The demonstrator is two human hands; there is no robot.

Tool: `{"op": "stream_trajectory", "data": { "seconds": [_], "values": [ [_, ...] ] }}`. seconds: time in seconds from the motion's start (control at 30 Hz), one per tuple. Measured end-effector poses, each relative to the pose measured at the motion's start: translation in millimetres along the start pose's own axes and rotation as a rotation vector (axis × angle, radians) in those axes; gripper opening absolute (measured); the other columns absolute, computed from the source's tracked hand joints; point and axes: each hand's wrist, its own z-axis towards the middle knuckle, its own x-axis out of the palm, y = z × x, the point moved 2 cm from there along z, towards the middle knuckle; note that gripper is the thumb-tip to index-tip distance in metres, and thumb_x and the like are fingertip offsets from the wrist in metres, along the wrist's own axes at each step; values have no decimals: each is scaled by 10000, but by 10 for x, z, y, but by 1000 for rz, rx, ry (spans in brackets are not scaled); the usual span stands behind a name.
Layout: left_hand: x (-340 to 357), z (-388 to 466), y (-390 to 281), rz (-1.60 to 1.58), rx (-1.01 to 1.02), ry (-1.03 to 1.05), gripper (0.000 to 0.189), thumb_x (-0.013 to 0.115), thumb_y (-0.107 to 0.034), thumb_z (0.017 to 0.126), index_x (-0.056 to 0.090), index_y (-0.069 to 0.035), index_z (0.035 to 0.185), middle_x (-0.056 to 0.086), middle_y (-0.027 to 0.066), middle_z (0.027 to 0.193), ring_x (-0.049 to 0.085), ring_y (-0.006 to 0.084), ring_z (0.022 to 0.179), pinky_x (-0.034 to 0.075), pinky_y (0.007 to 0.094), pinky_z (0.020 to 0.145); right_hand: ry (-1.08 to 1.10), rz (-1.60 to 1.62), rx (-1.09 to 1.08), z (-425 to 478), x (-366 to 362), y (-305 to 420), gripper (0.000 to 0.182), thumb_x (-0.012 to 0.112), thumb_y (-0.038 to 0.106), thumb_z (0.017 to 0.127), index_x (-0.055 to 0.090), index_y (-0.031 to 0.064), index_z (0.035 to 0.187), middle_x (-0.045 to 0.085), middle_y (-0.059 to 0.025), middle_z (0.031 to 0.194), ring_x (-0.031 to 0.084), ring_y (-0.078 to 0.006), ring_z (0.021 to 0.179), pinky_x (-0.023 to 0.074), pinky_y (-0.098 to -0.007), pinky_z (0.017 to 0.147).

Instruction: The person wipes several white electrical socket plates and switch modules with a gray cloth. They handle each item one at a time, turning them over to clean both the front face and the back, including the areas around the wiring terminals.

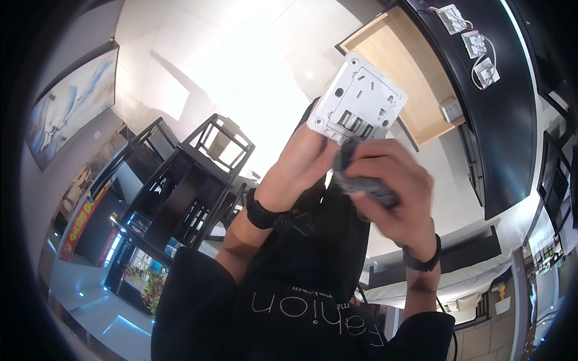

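Note:
My left hand (pixel 309 149) holds a white wall socket (pixel 361 97) from behind and below, and the plate hides most of its fingers. The socket's front faces up, with pin slots, corner screw holes and several USB ports. My right hand (pixel 397 185) grips a crumpled grey cloth (pixel 365 185), blurred by motion. The cloth is at the socket's lower edge, close to the USB ports; whether it touches the plate I cannot tell.
On the black tabletop (pixel 505 149) at right lie three white socket modules (pixel 475 44) joined by wires. Below it a light wooden drawer (pixel 420 81) stands pulled out, with a white socket (pixel 450 110) at its corner. Dark wooden chairs (pixel 180 189) stand at left.

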Motion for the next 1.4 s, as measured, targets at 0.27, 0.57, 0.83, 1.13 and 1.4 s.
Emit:
{"op": "stream_trajectory", "data": {
  "seconds": [0.27, 0.57, 0.83, 1.13, 1.4],
  "values": [
    [-19, 38, 50, -25, -30, 15, 486, 334, -376, 942, 392, -19, 1266, 450, 103, 1257, 476, 195, 1096, 415, 321, 891, -608, 543, 409, -110, -447, -157, 376, 498, 184, 790, 520, -24, 1102, 559, -132, 1038, 539, -179, 964, 404, -284, 850],
    [104, -48, 41, 87, -5, -18, 458, 341, -287, 954, 288, -55, 1346, 391, 60, 1317, 405, 155, 1188, 369, 310, 961, -413, -405, -84, 314, -33, -450, 775, 731, 277, 677, 339, -24, 1274, 453, -208, 1181, 484, -328, 1067, 375, -406, 909],
    [60, -77, 125, 167, -68, 131, 449, 365, -262, 951, 298, -48, 1340, 431, 46, 1268, 450, 137, 1132, 400, 283, 921, -477, -356, 127, 163, 1, -382, 610, 710, 300, 693, 478, -36, 1146, 571, -193, 1022, 567, -323, 931, 449, -384, 769],
    [-169, -112, 248, 59, -172, 158, 367, 364, -276, 949, 388, -90, 1265, 525, 70, 1130, 569, 147, 913, 482, 288, 674, -453, 408, 657, 306, -289, -989, 452, 639, 394, 758, 599, -5, 967, 624, -102, 888, 591, -139, 787, 449, -268, 706],
    [-217, -8, 389, 120, -157, 159, 443, 339, -334, 943, 388, -24, 1256, 516, 128, 1170, 567, 236, 961, 498, 356, 741, -575, 306, 487, 264, -456, -626, 375, 658, 285, 772, 590, 48, 1054, 636, -58, 872, 603, -169, 734, 455, -266, 671]
  ]
}}
